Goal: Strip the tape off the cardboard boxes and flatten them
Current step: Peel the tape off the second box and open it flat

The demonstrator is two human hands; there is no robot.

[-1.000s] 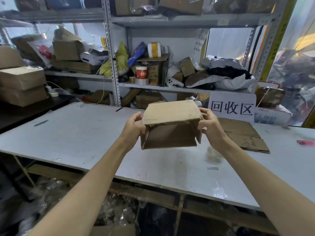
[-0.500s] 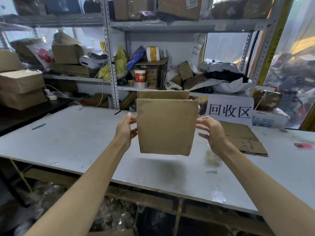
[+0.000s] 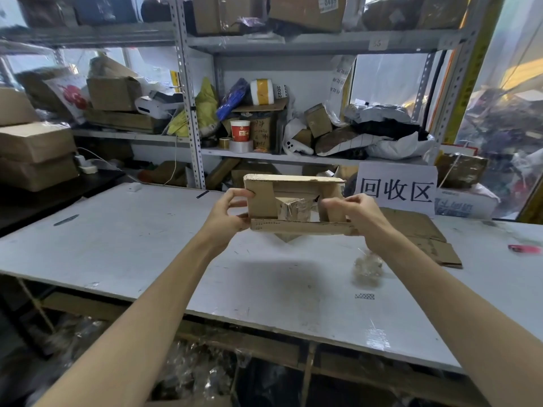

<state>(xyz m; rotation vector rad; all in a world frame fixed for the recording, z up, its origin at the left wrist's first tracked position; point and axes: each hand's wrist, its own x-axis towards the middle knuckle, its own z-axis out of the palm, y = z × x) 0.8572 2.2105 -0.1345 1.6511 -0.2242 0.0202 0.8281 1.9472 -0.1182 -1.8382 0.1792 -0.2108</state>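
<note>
Box (image 3: 264,201) held in air over the worktop (image 3: 147,245), open side toward camera. Looks light, thin-walled, creases easily; best held by side walls. Inside: only shiny tape (image 3: 295,208), no goods visible. Left hand (image 3: 226,212) grip pinches left wall, right hand (image 3: 352,212) pinches right edge. Flat cardboard (image 3: 417,227) lies beyond on worktop.
</note>
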